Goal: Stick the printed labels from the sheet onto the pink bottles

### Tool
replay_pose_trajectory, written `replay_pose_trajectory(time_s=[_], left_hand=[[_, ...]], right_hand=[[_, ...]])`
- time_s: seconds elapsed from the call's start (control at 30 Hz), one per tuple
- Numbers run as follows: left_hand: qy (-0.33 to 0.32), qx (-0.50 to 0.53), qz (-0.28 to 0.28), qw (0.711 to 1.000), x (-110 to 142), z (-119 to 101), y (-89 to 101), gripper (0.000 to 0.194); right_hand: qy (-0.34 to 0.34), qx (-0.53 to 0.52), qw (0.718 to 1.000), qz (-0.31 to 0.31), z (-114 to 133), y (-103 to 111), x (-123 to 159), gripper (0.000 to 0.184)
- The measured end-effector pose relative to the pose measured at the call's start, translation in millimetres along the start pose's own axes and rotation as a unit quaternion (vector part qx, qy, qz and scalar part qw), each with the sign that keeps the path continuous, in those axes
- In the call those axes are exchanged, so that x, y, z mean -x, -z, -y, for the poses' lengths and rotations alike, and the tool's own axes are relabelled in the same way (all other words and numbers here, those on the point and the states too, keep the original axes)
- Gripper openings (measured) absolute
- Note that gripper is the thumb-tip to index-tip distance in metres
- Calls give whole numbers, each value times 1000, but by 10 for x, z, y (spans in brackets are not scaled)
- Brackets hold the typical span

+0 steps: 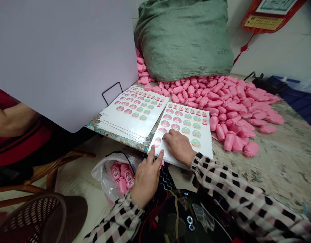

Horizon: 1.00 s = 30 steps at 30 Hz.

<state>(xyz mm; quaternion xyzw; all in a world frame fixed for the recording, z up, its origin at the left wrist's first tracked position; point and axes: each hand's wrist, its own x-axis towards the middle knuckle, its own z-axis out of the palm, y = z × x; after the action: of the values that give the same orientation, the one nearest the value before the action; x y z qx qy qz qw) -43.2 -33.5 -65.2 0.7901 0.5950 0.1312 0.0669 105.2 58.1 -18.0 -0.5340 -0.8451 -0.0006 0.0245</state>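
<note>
A white sheet of round pink and green stickers (206,148) lies at the table's near edge. My left hand (146,179) presses two outstretched fingertips on its lower left corner, beside a pink round sticker (157,142). From under that hand pokes the end of a small pink plastic bottle (162,163); the hand hides the rest, and its other fingers appear curled around it. My right hand (179,146) rests on the sheet with fingers bent and pressed together, tips close to the same sticker. What those fingertips pinch, if anything, is hidden.
More sticker sheets (125,126) are stacked to the left. Pink bottles (231,104) are heaped behind, under a green sack (183,40). A plastic bag (102,172) of labelled bottles hangs below the edge. A grey panel (69,57), another person's arm (16,118) and a brown basket (39,216) are left.
</note>
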Motion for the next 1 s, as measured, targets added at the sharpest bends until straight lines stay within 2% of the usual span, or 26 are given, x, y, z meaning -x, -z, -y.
replay_pose_trajectory(time_s=[0.47,0.67,1.0], left_hand=[[11,-55,6,998,2,-58,-36,51],[9,-88,-8,996,3,-45,-68,51],[4,-114,-20,993,-3,-33,-111,51]], right_hand=[[43,-26,999,0,-34,12,35,25],[16,-21,999,-19,-30,-6,25,25],[33,-7,999,6,-33,29,27,21]])
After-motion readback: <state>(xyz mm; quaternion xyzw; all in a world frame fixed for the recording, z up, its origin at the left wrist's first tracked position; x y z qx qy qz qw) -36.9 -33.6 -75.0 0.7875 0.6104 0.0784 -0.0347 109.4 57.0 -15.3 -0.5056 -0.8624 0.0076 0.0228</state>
